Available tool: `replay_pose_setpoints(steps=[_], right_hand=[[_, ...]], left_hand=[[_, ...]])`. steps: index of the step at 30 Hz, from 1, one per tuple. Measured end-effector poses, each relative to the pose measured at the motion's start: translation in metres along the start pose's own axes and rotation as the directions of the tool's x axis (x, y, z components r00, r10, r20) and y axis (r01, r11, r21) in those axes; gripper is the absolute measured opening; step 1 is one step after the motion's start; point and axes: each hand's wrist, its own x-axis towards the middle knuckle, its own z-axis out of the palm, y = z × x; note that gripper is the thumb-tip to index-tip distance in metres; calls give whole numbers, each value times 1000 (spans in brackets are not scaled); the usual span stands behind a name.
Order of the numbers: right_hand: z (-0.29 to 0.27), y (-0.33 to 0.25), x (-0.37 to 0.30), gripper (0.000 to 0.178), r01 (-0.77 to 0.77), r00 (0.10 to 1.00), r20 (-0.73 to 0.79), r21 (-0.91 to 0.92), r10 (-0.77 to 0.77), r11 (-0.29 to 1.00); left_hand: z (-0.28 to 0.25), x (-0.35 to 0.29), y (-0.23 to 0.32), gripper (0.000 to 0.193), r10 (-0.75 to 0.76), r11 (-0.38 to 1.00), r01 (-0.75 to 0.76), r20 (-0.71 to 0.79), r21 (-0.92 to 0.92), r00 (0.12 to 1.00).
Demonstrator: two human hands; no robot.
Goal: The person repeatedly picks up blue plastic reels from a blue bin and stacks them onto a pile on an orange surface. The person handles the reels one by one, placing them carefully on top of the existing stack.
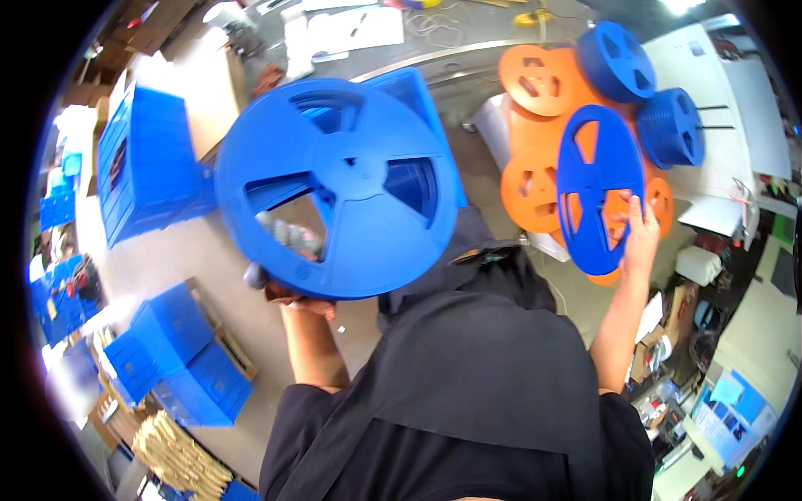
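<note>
My left hand (302, 304) is under the lower left rim of a large round blue reel disc (351, 242) with three cut-out windows. Its fingers curl round the edge, partly hidden by the disc; grey glove-like material shows through one window. On the right, my right hand (637, 224) is closed on a thinner, darker blue reel disc (585, 230), gripping it through a window at its right side. This disc is tilted and held in front of several orange reel discs (532, 188). A blue bin (409, 88) shows partly behind the large disc.
Stacks of blue reel discs (614, 63) sit beside the orange ones, near a white panel with thin rods (714, 117). Blue crates (146, 163) stand at the left, with more blue boxes (188, 355) on a pallet below. Papers (355, 32) lie on the far bench.
</note>
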Motion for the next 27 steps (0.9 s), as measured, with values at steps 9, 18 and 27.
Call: replay_pose_setpoints(steps=[9, 18, 27], right_hand=[[-35, 23, 7, 50, -10, 975, 149, 766, -163, 643], [-30, 35, 8, 50, -190, 936, 282, 909, -211, 371], [-6, 14, 4, 51, -227, 924, 329, 881, -193, 415]], left_hand=[[18, -10, -15, 56, -210, 746, 411, -400, 525, 892], [14, 0, -28, 65, -401, 532, 561, -395, 635, 827], [27, 9, -59, 79, -509, 582, 605, -337, 543, 792]])
